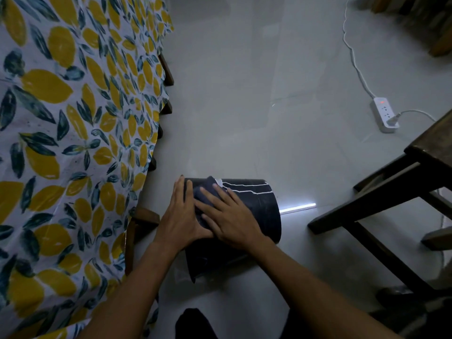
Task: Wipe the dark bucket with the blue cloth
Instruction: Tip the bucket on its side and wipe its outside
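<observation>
The dark, cylindrical plastic bucket (259, 206) lies on its side on the pale grey tiled floor (244, 94), low in the centre of the view. Thin white lines run across its upper wall. It sits between the counter on the left and a dark wooden stool (391, 192) on the right, apart from both.

The blue cloth (203, 192) is draped over the left part of the bucket's curved wall. A dark flap, apparently more of the cloth, hangs down towards the floor beneath the wrists; the dim light makes cloth and bucket hard to separate there.

The left hand (181, 216) lies flat on the cloth at the bucket's left end, fingers extended and close together, pointing away from the person. The right hand (230, 216) lies flat just beside it, fingers spread, pressing the cloth against the bucket. The two hands touch at the thumb side. Neither hand is closed around anything.

The counter carries a cloth cover printed with yellow lemons and dark green leaves (73, 118); this hangs over its edge. A white power strip (385, 115) with a white cable lies on the floor at the upper right, well apart from the bucket.
</observation>
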`<state>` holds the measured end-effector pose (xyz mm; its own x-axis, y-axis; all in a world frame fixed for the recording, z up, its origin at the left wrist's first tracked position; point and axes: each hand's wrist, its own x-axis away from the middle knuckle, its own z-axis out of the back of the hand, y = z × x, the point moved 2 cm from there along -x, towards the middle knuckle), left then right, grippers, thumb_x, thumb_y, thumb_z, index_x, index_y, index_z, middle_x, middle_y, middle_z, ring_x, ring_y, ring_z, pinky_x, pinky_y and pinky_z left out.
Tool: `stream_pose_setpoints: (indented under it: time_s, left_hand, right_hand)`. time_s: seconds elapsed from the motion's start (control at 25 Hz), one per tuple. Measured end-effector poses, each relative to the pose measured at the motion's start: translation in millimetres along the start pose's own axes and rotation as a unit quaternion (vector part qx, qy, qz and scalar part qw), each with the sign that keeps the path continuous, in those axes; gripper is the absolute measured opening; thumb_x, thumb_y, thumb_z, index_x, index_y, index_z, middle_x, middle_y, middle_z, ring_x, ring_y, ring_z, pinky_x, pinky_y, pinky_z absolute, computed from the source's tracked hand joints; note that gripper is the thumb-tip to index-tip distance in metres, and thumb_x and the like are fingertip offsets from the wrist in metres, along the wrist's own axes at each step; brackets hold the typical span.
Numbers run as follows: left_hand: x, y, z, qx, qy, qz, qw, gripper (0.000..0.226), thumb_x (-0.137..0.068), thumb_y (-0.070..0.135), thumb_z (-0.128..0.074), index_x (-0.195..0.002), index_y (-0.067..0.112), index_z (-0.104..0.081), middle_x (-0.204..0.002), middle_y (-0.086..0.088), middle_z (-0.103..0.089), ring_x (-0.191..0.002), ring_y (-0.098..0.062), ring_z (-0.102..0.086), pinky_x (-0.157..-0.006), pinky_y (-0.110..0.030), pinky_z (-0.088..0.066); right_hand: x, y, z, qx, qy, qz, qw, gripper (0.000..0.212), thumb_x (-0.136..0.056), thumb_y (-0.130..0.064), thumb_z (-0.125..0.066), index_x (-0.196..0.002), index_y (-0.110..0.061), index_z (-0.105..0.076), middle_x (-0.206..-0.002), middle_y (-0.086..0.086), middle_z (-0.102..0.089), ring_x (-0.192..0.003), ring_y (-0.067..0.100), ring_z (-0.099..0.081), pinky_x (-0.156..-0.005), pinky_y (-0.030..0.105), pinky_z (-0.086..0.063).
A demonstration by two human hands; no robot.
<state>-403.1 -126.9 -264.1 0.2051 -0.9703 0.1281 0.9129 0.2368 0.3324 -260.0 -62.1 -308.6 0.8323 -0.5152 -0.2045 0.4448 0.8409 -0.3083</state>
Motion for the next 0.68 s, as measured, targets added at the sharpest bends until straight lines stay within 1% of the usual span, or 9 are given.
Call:
stream_pose_setpoints:
  time_s: [0.08, 0.16, 0.28, 0.36, 0.44, 0.48, 0.56, 0.64, 0.68]
  left_hand:
    - [3, 1, -3, -0.002, 0.0, -0.004, 1.0, 0.158, -0.046, 0.096, -0.055, -0.157, 0.003, 0.008, -0.167, -0.015, 0.012, -0.154, -0.027, 0.012, -0.124, -0.042, -0.011]
    - [6, 1, -4, 0.003, -0.006, 0.009, 1.0, 0.166, -0.039, 0.103, -0.052, -0.156, 0.008, 0.018, -0.166, -0.01, 0.019, -0.153, -0.024, 0.016, -0.123, -0.037, -0.003]
    - [7, -1, -6, -0.004, -0.002, 0.019, 1.0, 0.168, -0.037, 0.103, -0.056, -0.156, 0.008, 0.017, -0.167, -0.009, 0.016, -0.154, -0.024, 0.01, -0.123, -0.038, -0.009]
    - [8, 1, -6, -0.007, 0.004, 0.032, 0.999, 0.168, -0.038, 0.102, -0.058, -0.156, 0.007, 0.014, -0.168, -0.009, 0.01, -0.155, -0.025, 0.005, -0.123, -0.039, -0.014]
    - [9, 2, -5, -0.002, 0.007, 0.046, 0.999, 0.168, -0.038, 0.101, -0.059, -0.156, 0.007, 0.012, -0.168, -0.008, 0.009, -0.155, -0.025, 0.003, -0.123, -0.041, -0.017]
    - [9, 2, -4, -0.001, 0.007, 0.047, 0.999, 0.167, -0.038, 0.101, -0.06, -0.157, 0.008, 0.012, -0.168, -0.009, 0.008, -0.155, -0.026, 0.002, -0.123, -0.042, -0.018]
    - [10, 3, -3, -0.006, 0.007, 0.036, 0.999, 0.166, -0.038, 0.1, -0.062, -0.157, 0.008, 0.009, -0.168, -0.009, 0.006, -0.154, -0.028, -0.003, -0.122, -0.044, -0.022]
    - [12, 4, -4, -0.012, 0.007, 0.022, 1.0, 0.165, -0.038, 0.098, -0.064, -0.157, 0.008, 0.006, -0.167, -0.008, 0.007, -0.154, -0.03, -0.005, -0.118, -0.043, -0.023]
    - [13, 4, -4, -0.009, 0.007, 0.019, 1.0, 0.164, -0.038, 0.096, -0.066, -0.158, 0.009, 0.004, -0.167, -0.007, 0.009, -0.154, -0.03, -0.005, -0.116, -0.041, -0.022]
  right_hand:
    - [-21, 7, 5, 0.0, -0.045, -0.017, 0.999, 0.052, -0.109, -0.045, -0.024, -0.16, -0.036, -0.03, -0.17, -0.004, -0.023, -0.157, 0.027, -0.016, -0.126, 0.051, -0.01]
    - [-40, 13, 7, -0.015, -0.069, -0.066, 0.995, 0.055, -0.108, -0.045, -0.019, -0.161, -0.035, -0.027, -0.17, -0.006, -0.022, -0.157, 0.027, -0.016, -0.126, 0.052, -0.012]
    - [-50, 37, 4, -0.038, -0.079, -0.162, 0.983, 0.053, -0.107, -0.04, -0.022, -0.157, -0.032, -0.036, -0.167, -0.005, -0.03, -0.156, 0.027, -0.02, -0.125, 0.052, -0.013]
    - [-43, 70, 4, -0.036, -0.073, -0.228, 0.97, 0.05, -0.105, -0.036, -0.023, -0.148, -0.03, -0.048, -0.159, -0.005, -0.042, -0.149, 0.029, -0.032, -0.121, 0.053, -0.021]
    - [-23, 98, 10, -0.019, -0.045, -0.259, 0.965, 0.053, -0.101, -0.034, -0.02, -0.135, -0.026, -0.06, -0.144, -0.002, -0.055, -0.134, 0.027, -0.047, -0.111, 0.047, -0.036]
    - [-11, 105, 11, -0.023, -0.019, -0.266, 0.964, 0.055, -0.099, -0.033, -0.018, -0.13, -0.023, -0.062, -0.137, -0.001, -0.057, -0.126, 0.026, -0.051, -0.107, 0.044, -0.04]
    - [14, 102, 13, -0.077, 0.053, -0.317, 0.944, 0.05, -0.099, -0.03, -0.019, -0.125, -0.02, -0.06, -0.132, -0.001, -0.053, -0.12, 0.024, -0.049, -0.103, 0.042, -0.044]
    - [32, 86, 11, -0.101, 0.105, -0.358, 0.922, 0.042, -0.103, -0.027, -0.026, -0.132, -0.018, -0.056, -0.138, -0.002, -0.048, -0.124, 0.024, -0.046, -0.106, 0.043, -0.044]
    - [40, 76, 9, -0.092, 0.116, -0.362, 0.92, 0.043, -0.104, -0.026, -0.028, -0.139, -0.016, -0.053, -0.146, 0.0, -0.046, -0.133, 0.026, -0.044, -0.111, 0.043, -0.042]
